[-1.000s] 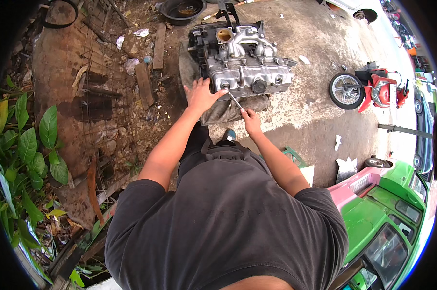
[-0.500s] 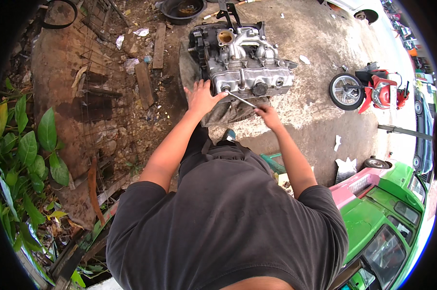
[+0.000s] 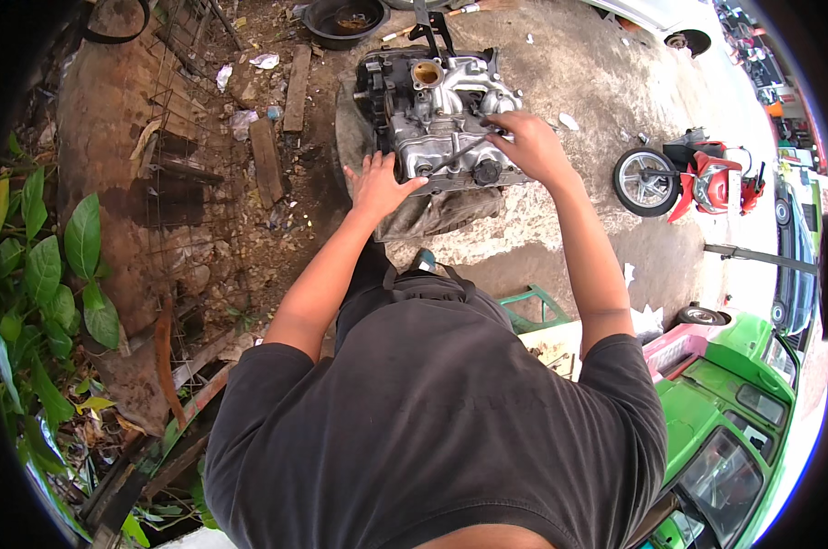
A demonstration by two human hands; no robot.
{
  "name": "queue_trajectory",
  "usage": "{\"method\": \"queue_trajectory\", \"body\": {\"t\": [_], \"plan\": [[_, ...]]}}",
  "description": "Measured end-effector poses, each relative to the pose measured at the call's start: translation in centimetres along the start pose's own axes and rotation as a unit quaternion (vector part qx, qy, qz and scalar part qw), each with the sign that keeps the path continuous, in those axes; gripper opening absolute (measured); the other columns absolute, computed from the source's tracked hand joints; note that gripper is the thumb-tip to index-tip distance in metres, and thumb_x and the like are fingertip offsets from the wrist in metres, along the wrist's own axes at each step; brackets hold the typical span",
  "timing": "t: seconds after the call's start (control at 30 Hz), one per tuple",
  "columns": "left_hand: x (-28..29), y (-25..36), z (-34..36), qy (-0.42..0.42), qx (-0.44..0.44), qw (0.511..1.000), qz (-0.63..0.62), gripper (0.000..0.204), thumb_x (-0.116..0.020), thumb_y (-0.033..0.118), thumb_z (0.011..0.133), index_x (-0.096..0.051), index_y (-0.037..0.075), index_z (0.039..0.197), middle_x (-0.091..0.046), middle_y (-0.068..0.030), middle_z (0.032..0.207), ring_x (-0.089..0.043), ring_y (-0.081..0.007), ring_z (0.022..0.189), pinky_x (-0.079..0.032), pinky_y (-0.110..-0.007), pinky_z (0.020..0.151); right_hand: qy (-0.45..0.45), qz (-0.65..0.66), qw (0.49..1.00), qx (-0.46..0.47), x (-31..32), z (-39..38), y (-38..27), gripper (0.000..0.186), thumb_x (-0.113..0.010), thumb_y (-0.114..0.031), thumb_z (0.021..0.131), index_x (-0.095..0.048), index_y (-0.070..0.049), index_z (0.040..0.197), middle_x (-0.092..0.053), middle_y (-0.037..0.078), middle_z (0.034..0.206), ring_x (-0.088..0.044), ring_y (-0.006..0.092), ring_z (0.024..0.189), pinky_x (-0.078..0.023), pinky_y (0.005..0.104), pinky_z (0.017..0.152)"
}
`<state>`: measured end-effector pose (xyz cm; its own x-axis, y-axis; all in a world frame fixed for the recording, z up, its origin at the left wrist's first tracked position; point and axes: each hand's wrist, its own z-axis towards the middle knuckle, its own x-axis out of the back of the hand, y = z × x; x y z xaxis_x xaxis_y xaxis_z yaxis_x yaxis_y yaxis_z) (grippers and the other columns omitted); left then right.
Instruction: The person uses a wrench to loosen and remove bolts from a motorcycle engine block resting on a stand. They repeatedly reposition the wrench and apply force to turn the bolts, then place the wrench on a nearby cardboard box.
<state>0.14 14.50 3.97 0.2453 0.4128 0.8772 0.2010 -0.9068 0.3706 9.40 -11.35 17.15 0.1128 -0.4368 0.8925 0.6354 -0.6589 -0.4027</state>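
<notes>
An engine (image 3: 460,119) with a silvery valve cover stands in front of me. A long-handled wrench (image 3: 457,157) lies slantwise across the cover, its head on a round fitting at the cover's near left. My right hand (image 3: 531,146) is closed around the handle's far end, over the right half of the cover. My left hand (image 3: 375,186) rests with spread fingers on the engine's near left corner, its thumb stretched toward the wrench head. A black cap (image 3: 486,172) sits on the cover, to the right of the wrench head. What exactly the wrench grips is too small to tell.
Under the engine is a grey cloth (image 3: 441,213). Beyond it is a black basin (image 3: 345,20). Wooden planks (image 3: 267,160) and litter lie to the left, beside leafy plants (image 3: 48,265). A red motorcycle (image 3: 707,183) and a green vehicle (image 3: 716,412) stand at right.
My right hand has swung the wrench handle away from me, from the cover's near side up across its top. My left hand has stayed nearly in place.
</notes>
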Motion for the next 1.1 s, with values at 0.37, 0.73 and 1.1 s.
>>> {"method": "queue_trajectory", "body": {"t": [0.37,0.73,1.1], "plan": [[0.2,-0.8,0.3,-0.019,-0.027,0.999,0.026,0.113,-0.062,0.083,0.068,-0.042,0.005,0.147,-0.036,-0.02,0.154,-0.029,-0.0353,0.146,-0.012,-0.069,0.115,-0.119,-0.248,0.961,0.032,-1.1,-2.0,-4.4,0.016,-0.063,-0.014,0.08,-0.074,-0.012,0.091,-0.071,0.01,0.084,-0.07,0.0276,0.078,-0.053,0.0438,0.074],[-0.3,-1.1,0.4,-0.017,-0.027,0.999,-0.015,0.102,-0.056,0.078,0.078,-0.042,0.005,0.147,-0.034,-0.0207,0.155,-0.028,-0.0349,0.146,-0.011,-0.068,0.115,-0.064,0.235,0.89,-0.385,-16.1,-14.2,0.4,0.032,-0.055,-0.029,0.101,-0.061,-0.004,0.119,-0.068,0.019,0.106,-0.065,0.0325,0.101,-0.049,0.0401,0.085],[-0.5,-0.5,0.4,-0.005,-0.004,1.0,0.007,0.102,-0.056,0.08,0.078,-0.043,0.005,0.146,-0.037,-0.0196,0.154,-0.03,-0.0335,0.146,-0.012,-0.067,0.116,0.002,0.392,0.849,-0.354,-22.2,-14.9,-1.2,0.031,-0.054,-0.029,0.102,-0.06,0.001,0.106,-0.059,0.011,0.088,-0.053,0.0202,0.08,-0.045,0.0327,0.078]]}}
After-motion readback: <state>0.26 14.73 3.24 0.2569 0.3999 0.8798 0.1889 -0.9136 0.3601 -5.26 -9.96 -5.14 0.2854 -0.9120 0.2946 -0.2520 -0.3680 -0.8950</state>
